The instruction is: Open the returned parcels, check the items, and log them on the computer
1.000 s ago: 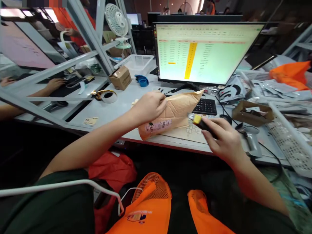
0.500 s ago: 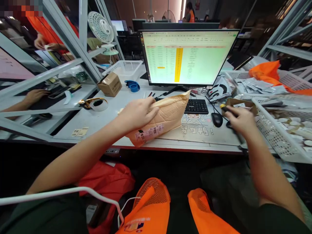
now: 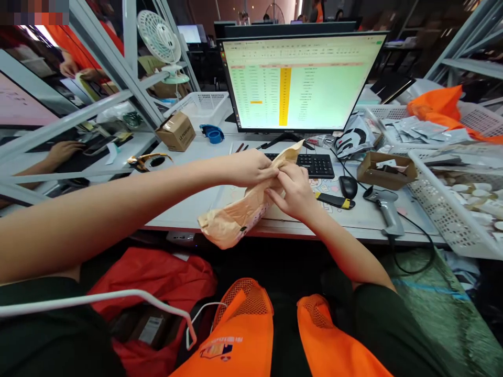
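A tan padded mailer (image 3: 239,212) hangs tilted over the desk's front edge, its printed label turned mostly out of view. My left hand (image 3: 255,170) has closed fingers on its upper edge. Right beside it, my right hand (image 3: 294,191) pinches the same edge, the two hands touching. Whatever lies inside the mailer is hidden. Just right of my right hand, a black and yellow utility knife (image 3: 336,200) rests on the desk mat, in front of the black mouse (image 3: 348,187).
A barcode scanner (image 3: 385,209) with a cable lies at the right, near an open small carton (image 3: 387,170) and a white basket (image 3: 451,220). The monitor (image 3: 302,84) and keyboard (image 3: 318,165) stand behind. A tape roll (image 3: 157,162) and closed carton (image 3: 177,131) are left.
My right hand has put down the utility knife and come left to grip the mailer's edge. The mailer has turned, showing less of its label. The scanner and small carton are now uncovered.
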The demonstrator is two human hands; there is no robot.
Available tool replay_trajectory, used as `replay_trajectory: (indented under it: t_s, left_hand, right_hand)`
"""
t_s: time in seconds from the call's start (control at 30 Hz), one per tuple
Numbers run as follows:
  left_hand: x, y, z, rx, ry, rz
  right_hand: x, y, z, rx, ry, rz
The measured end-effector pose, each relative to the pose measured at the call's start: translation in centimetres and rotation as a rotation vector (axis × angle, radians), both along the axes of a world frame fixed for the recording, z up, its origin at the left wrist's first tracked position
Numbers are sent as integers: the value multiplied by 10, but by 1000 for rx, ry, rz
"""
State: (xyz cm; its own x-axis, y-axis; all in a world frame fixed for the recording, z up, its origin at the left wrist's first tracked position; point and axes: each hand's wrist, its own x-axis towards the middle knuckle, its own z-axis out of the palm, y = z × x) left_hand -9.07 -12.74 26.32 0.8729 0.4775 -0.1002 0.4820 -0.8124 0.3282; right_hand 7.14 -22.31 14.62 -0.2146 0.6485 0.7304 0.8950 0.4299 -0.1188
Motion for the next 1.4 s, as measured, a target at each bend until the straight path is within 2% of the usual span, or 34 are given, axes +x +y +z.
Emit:
replay_trajectory:
  t_s: [0.1,0.17,0.27,0.37,0.43,0.5,0.63,0.7,0.77,0.87,0.93,1.03,1.1,1.13,1.2,1.27,1.33,1.4]
  left_hand:
    - [-7,-8,-3,44,6,72]
    - [-15,-2,-2,201,77,119]
    - [-41,25,6,526,230,185]
    - [-78,61,17,631,330,382]
    - [-95,75,19,605,326,464]
    - [-98,77,13,531,270,435]
    - [-72,60,-9,246,-66,313]
    - [-58,51,-14,143,-170,257]
    - [-49,45,-12,67,-160,207]
    - [-49,41,-7,-29,-120,173]
    - [-57,38,-10,-102,-160,187]
    - [-81,23,-32,-291,-305,185]
    - [-100,7,-59,-380,-417,152]
    - [-108,-2,-75,-372,-469,155]
    - [-119,-18,-109,-230,-569,267]
    - [-124,-29,-137,-3,-622,479]
    - [-127,-32,-155,177,-623,637]
    - [-131,-30,-163,234,-594,688]
  right_hand:
    - [0,4,-2,31,-62,9]
    - [4,-4,-5,71,-136,56]
    - [20,-29,-13,93,-233,192]
    - [44,-54,-24,69,-195,229]
    - [57,-62,-27,53,-135,191]
    - [59,-61,-22,1,-120,207]
    - [35,-44,9,-141,-133,305]
    - [19,-30,25,-133,-154,259]
    - [6,-14,35,-144,-238,173]
    - [-8,11,31,-247,-385,73]
    - [-12,23,22,-361,-429,72]
    - [-8,31,12,-507,-395,112]
    - [1,34,13,-533,-293,74]
    - [7,36,15,-539,-192,49]
    - [18,38,19,-565,66,40]
    - [24,39,22,-587,280,98]
    - [26,36,20,-586,339,178]
    - [27,28,16,-585,326,238]
